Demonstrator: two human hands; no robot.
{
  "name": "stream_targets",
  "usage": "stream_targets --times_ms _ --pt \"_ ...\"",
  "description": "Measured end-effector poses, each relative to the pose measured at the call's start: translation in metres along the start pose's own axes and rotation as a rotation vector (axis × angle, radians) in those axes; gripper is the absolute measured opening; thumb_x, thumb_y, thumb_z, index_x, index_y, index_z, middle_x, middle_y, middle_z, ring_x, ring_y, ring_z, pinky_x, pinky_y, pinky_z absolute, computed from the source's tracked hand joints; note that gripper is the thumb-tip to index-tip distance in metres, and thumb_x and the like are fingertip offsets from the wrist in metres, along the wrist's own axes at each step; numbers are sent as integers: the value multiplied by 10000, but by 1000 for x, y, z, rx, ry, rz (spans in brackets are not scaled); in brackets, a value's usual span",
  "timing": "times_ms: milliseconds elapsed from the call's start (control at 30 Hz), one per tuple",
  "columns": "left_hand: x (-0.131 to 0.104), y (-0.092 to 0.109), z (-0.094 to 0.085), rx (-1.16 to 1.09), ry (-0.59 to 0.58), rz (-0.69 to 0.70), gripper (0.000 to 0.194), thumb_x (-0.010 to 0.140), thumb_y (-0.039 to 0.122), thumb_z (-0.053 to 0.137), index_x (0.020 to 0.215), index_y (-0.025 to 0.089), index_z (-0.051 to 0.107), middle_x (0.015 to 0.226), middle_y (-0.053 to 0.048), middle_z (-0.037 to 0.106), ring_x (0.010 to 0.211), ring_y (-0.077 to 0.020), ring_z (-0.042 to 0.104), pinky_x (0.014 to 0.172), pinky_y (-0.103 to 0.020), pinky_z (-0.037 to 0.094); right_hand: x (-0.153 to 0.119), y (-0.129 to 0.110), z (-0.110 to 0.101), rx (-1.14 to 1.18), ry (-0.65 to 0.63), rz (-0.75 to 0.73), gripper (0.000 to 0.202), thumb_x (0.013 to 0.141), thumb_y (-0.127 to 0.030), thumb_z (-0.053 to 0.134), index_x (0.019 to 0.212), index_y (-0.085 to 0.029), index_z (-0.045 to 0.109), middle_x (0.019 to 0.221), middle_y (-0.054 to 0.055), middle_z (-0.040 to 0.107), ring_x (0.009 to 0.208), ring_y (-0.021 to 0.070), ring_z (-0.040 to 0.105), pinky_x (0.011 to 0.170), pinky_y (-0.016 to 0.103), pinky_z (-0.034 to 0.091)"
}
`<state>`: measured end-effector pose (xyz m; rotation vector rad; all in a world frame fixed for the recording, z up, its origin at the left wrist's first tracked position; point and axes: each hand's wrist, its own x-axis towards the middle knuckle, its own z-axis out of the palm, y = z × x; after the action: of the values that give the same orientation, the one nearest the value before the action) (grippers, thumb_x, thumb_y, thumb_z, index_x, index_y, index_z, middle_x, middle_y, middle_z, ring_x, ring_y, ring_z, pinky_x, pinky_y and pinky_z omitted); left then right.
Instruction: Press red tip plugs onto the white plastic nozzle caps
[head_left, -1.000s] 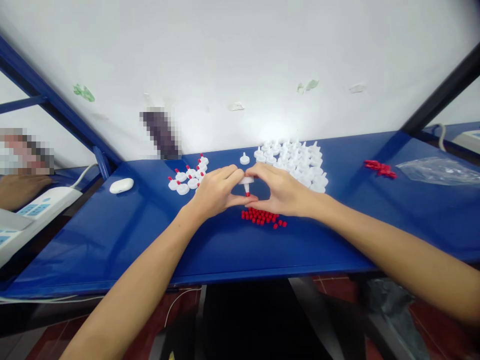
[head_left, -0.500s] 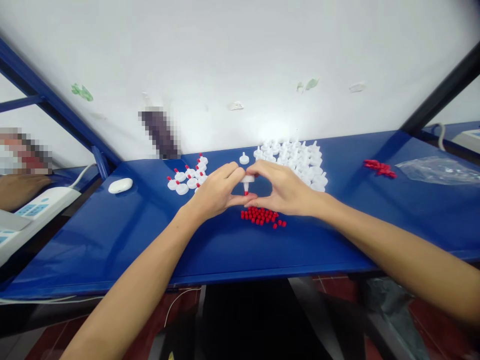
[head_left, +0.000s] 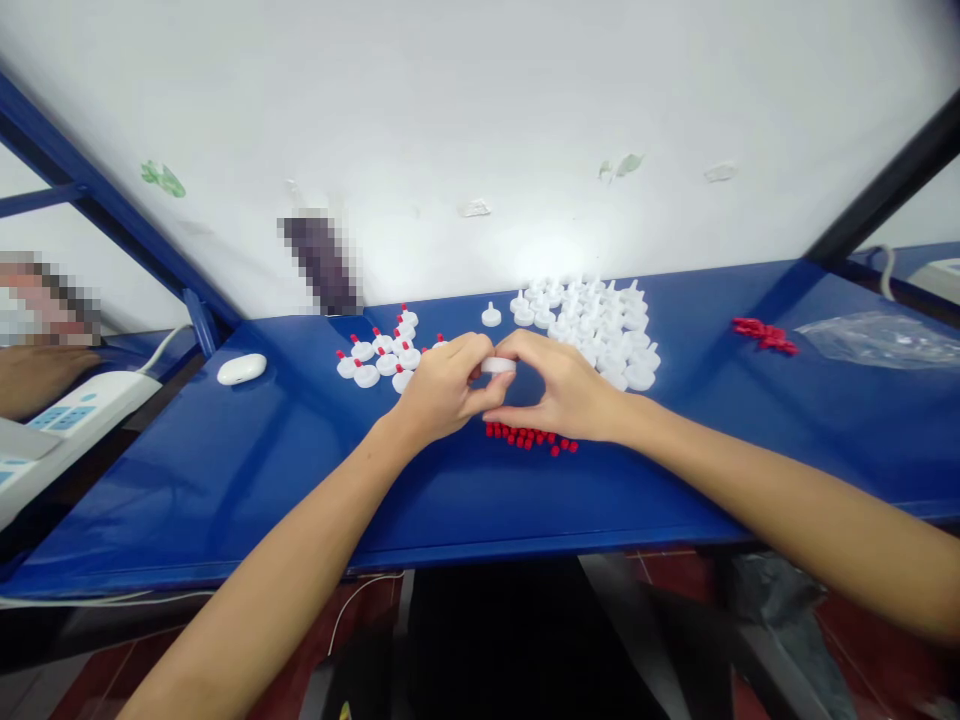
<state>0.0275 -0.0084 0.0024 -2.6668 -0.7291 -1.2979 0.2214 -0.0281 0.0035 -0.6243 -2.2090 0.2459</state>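
A white nozzle cap (head_left: 498, 366) is held between both hands above the table, its wide base up and its spout pointing down, mostly covered by fingers. My left hand (head_left: 450, 385) is closed round it from the left, thumb across the spout. My right hand (head_left: 566, 385) grips it from the other side with fingertips at the base; its thumb is stretched lower, near the hidden spout tip. Just below the hands lies a pile of small red tips (head_left: 525, 438), partly covered by my right thumb. Behind my left hand stand several white caps with red tips (head_left: 366, 375).
A heap of white nozzle caps (head_left: 600, 325) sits behind my right hand, with one single cap (head_left: 491, 315) apart. Red pieces (head_left: 765, 334) and a clear plastic bag (head_left: 877, 342) lie right. At left are a white earbud case (head_left: 241, 369), a power strip (head_left: 82, 420) and another person's hand (head_left: 45, 380).
My left thumb has moved up over the spout, so the red tip that showed at its lower end is now hidden. Both hands have shifted slightly, covering more of the red pile.
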Motion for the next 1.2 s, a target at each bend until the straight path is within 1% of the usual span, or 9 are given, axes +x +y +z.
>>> stream_targets --times_ms 233,433,500,567,667,833,967,1067,1200 --pt "-2 3 5 -13 24 18 354 982 387 500 692 197 428 596 51 419 523 -90 375 519 -237 314 -2 -1 4 -47 4 52 379 794 -415 768 868 -216 455 796 -12 535 671 143 502 605 280 406" --pt "-2 5 -1 -86 -66 50 353 1015 428 376 757 200 455 653 16 462 579 -123 423 551 -262 351 0 -5 -1 16 -58 18 359 846 -388 707 813 -228 387 769 -26 482 659 130 442 589 268 368" --pt "-1 4 -5 -109 -107 75 388 980 531 385 801 199 475 690 1 474 607 -139 435 560 -277 369 0 -6 -5 37 -75 6 349 855 -392 690 817 -229 384 776 -24 473 666 131 433 593 270 363" --pt "0 4 -8 -110 -143 102 455 902 648 466 872 195 494 743 -10 496 638 -147 450 569 -284 389 1 -6 -8 58 -80 28 366 858 -436 687 829 -230 386 778 -24 469 661 131 425 585 270 362" --pt "2 3 -11 -87 -167 120 524 830 686 572 977 189 493 828 -26 538 671 -147 475 586 -281 413 2 -6 -12 72 -86 53 389 867 -505 670 855 -229 396 792 -16 489 668 138 436 583 275 374" --pt "1 0 -7 -22 -124 126 522 864 691 526 1004 193 457 838 -20 549 649 -141 493 595 -283 424 2 -8 -16 95 -140 69 314 912 -472 621 932 -227 426 871 8 558 696 147 488 593 278 393" --pt "0 -1 -2 1 -77 126 536 878 726 461 977 200 433 829 -18 548 645 -142 510 578 -280 422 3 -10 -16 116 -137 59 262 938 -432 585 996 -224 436 928 30 601 729 160 528 659 302 428" --pt "0 0 0 9 -47 133 532 888 729 439 966 202 423 807 -8 528 623 -134 493 544 -270 399 4 -11 -16 125 -133 56 246 947 -419 570 1015 -227 433 964 40 608 753 165 547 678 308 443" --pt "0 2 1 -19 -23 124 524 895 718 442 975 201 428 798 0 520 615 -125 482 525 -260 371 2 -9 -15 133 -144 69 252 952 -413 564 1037 -222 424 934 35 590 751 162 558 674 303 451"
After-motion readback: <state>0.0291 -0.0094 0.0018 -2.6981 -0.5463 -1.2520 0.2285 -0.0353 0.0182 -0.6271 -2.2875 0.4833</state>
